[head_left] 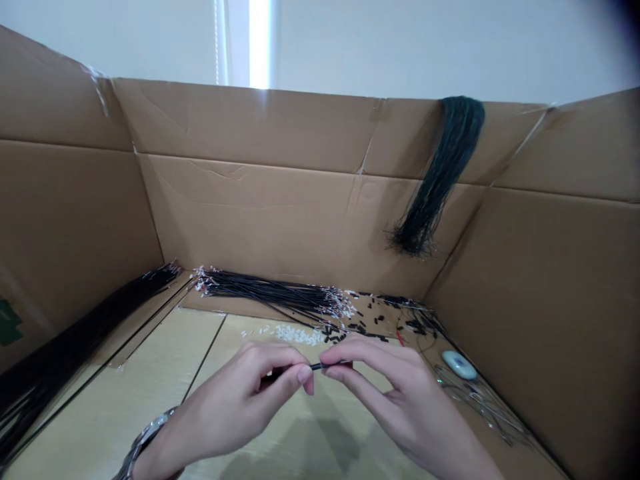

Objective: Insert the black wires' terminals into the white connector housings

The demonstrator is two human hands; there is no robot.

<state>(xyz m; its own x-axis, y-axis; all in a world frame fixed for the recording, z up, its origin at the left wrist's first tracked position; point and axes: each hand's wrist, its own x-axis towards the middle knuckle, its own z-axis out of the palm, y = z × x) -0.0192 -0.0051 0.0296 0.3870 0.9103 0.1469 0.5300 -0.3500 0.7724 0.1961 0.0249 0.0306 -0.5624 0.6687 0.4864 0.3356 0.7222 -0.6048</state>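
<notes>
Left hand (255, 393), nearly closed, pinches a thin black piece (316, 366) between thumb and fingers; right hand (395, 393), likewise nearly closed, pinches its other end. The piece sits between both hands, above the tabletop (200, 413). Small white pieces (300, 335) lie just beyond, near a black cable bundle (270, 291).

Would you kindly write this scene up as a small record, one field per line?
Left hand: pinches a thin black cable; metallic wristband on wrist
Right hand: pinches the cable just beside the left
Cable bundles: one along the back, one at the left
Loose pieces: small white pieces, short black pieces
Draped over back wall: dark green strands
Enclosure: cardboard walls
Unclear: pale oval object, right
</notes>
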